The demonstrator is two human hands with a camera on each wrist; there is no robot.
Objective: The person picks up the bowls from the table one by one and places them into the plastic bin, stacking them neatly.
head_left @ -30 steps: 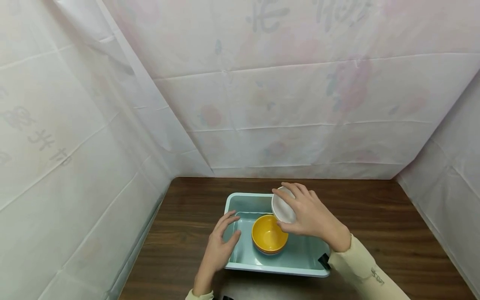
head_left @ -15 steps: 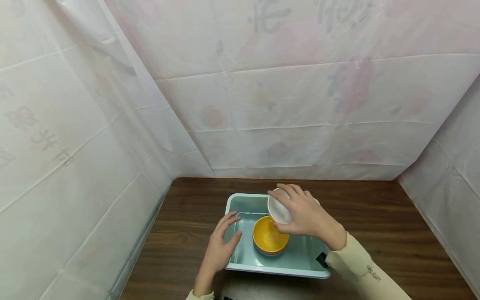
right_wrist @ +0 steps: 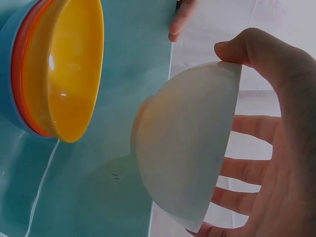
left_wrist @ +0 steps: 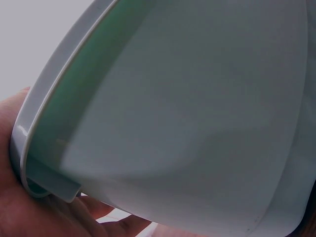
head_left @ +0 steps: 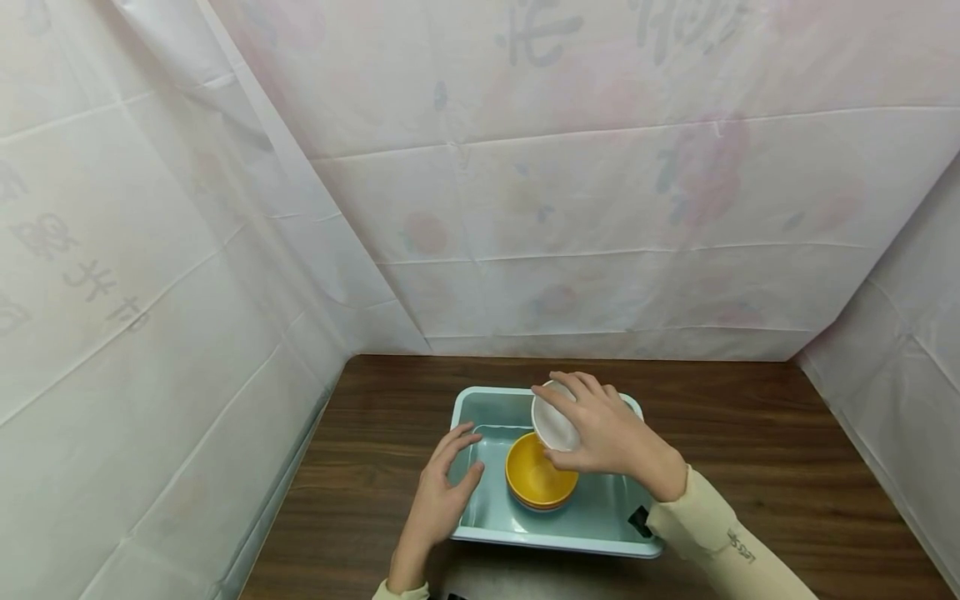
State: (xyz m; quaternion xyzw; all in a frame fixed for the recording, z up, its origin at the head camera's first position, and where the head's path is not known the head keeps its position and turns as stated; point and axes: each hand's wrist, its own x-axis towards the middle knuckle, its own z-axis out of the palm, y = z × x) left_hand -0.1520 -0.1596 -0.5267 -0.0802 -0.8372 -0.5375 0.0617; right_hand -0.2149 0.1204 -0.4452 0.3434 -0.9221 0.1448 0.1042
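Observation:
My right hand [head_left: 611,433] grips a white bowl [head_left: 553,422] by its rim, over the back part of a pale blue-green basin [head_left: 555,544]. In the right wrist view the white bowl [right_wrist: 182,143] is tilted, thumb on one side of its rim and fingers across the other. Close by, nested in the basin, sit a yellow bowl [right_wrist: 74,74], an orange-red bowl [right_wrist: 19,69] and a blue bowl [right_wrist: 6,54]. My left hand [head_left: 437,496] is spread at the basin's left edge, holding no bowl. Whether it touches the rim cannot be told.
The basin stands on a dark wood table [head_left: 360,467]. A pale printed sheet [head_left: 600,208] hangs behind the table, and more sheeting [head_left: 135,333] lines both sides.
My right hand has shifted slightly left with the white bowl, closer to the yellow bowl. The left hand and the stacked bowls stay where they were.

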